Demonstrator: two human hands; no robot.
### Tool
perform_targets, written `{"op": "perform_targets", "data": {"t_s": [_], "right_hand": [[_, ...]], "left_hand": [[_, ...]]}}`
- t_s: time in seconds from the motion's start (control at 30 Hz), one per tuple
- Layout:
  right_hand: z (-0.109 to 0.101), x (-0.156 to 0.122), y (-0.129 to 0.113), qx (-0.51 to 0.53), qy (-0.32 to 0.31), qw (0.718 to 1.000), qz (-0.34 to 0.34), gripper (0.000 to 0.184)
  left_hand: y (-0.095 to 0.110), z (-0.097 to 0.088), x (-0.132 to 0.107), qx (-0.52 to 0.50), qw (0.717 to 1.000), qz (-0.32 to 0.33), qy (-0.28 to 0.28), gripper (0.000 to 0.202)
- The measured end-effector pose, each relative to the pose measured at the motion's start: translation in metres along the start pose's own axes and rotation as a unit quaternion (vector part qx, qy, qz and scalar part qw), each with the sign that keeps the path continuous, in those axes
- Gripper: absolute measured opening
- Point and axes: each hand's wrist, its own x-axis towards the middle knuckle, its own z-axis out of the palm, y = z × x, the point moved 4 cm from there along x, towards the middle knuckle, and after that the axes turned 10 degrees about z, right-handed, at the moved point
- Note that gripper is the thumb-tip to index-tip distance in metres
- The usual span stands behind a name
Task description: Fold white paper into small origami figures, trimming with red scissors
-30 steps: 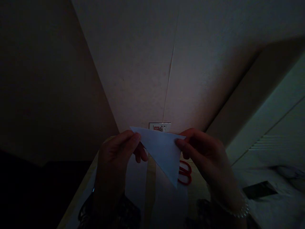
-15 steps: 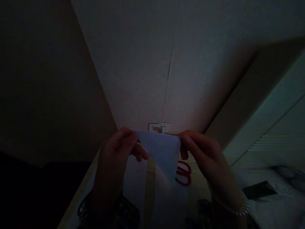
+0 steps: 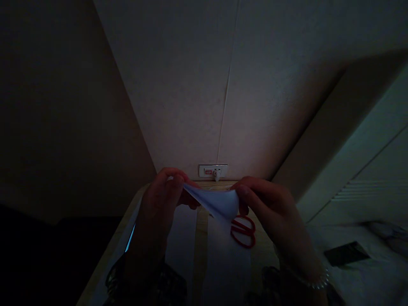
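Note:
In dim light I hold a folded white paper triangle point(image 3: 216, 203) between both hands above a wooden table point(image 3: 264, 250). My left hand point(image 3: 162, 199) pinches its left corner with fingers closed. My right hand point(image 3: 267, 208), with a bead bracelet at the wrist, pinches the right corner. The paper now lies nearly flat, its point tipped away from me. Red-handled scissors point(image 3: 244, 231) lie on the table just below the paper.
White paper sheets point(image 3: 223, 263) lie on the table under my hands. A wall socket plate point(image 3: 213, 171) sits on the wall behind. A dark flat object point(image 3: 346, 253) rests on a pale surface at the right. The left side is dark.
The paper triangle has tilted from hanging point-down toward flat, and both hands have lowered slightly. More of the scissors shows now.

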Motion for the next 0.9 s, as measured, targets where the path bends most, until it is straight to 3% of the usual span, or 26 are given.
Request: {"op": "perform_targets", "data": {"t_s": [0.23, 0.47, 0.7, 0.9], "right_hand": [[-0.008, -0.003, 0.0, -0.035, 0.088, 0.995, -0.033, 0.022], [-0.011, -0.002, 0.005, -0.008, 0.12, 0.992, -0.028, 0.021], [-0.015, -0.001, 0.007, -0.004, 0.135, 0.991, -0.008, 0.024], [-0.015, -0.001, 0.007, -0.014, 0.133, 0.991, -0.01, 0.023]], "left_hand": [[-0.004, 0.0, 0.002, 0.027, 0.999, -0.019, -0.007, 0.02], [-0.008, -0.001, 0.002, 0.042, 0.993, -0.043, -0.097, 0.016], [-0.002, 0.002, 0.0, 0.061, 0.996, 0.0, -0.07, 0.029], [-0.003, 0.0, 0.003, 0.08, 0.989, 0.055, -0.114, 0.021]]}}
